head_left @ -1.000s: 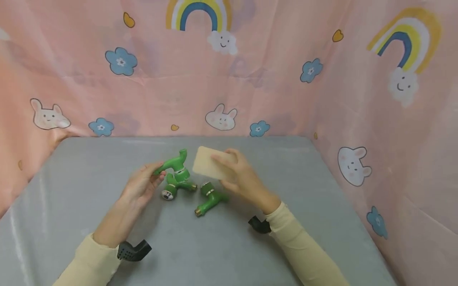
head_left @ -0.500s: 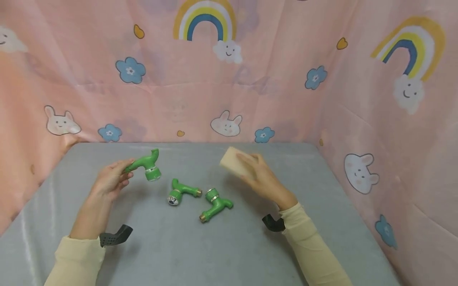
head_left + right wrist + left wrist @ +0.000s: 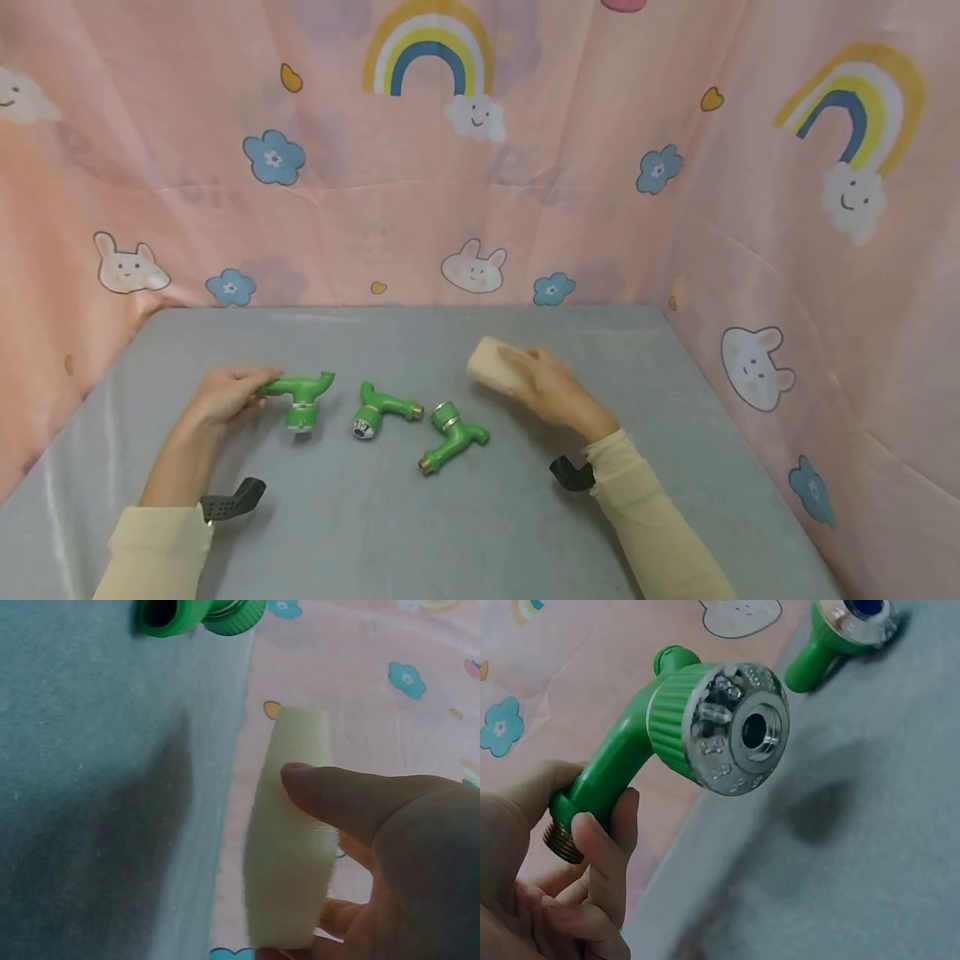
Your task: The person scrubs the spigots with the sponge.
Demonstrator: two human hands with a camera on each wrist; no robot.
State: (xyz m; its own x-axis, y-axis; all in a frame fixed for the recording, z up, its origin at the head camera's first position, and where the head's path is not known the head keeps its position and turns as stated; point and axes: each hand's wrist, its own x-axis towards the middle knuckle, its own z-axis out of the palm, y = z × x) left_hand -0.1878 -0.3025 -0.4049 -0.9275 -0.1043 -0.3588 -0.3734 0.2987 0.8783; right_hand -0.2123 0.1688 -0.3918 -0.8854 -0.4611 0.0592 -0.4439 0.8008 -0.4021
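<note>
My left hand (image 3: 228, 396) pinches a green faucet (image 3: 622, 739) by its brass-threaded end, thumb on one side and fingers on the other. The faucet's clear-capped knob points down, with a shadow on the table beneath it in the left wrist view. To its right lies a second green faucet (image 3: 378, 408), its knob facing me. Beside that rests a third green faucet (image 3: 453, 437), brass end toward the front. My right hand (image 3: 558, 392) grips a cream-coloured sponge (image 3: 292, 840) by its sides, thumb across its near edge. The sponge is held over the table, right of the faucets.
A grey cloth-covered table (image 3: 405, 533) spreads beneath both hands. Behind and to the right hangs a pink curtain (image 3: 585, 200) with rainbows, flowers and rabbits. Black wrist mounts (image 3: 232, 500) stick out from the cream sleeves (image 3: 157, 546).
My left hand has carried its faucet leftward, away from the other two, then lowered it toward the table. My right hand has drawn the sponge to the right and down.
</note>
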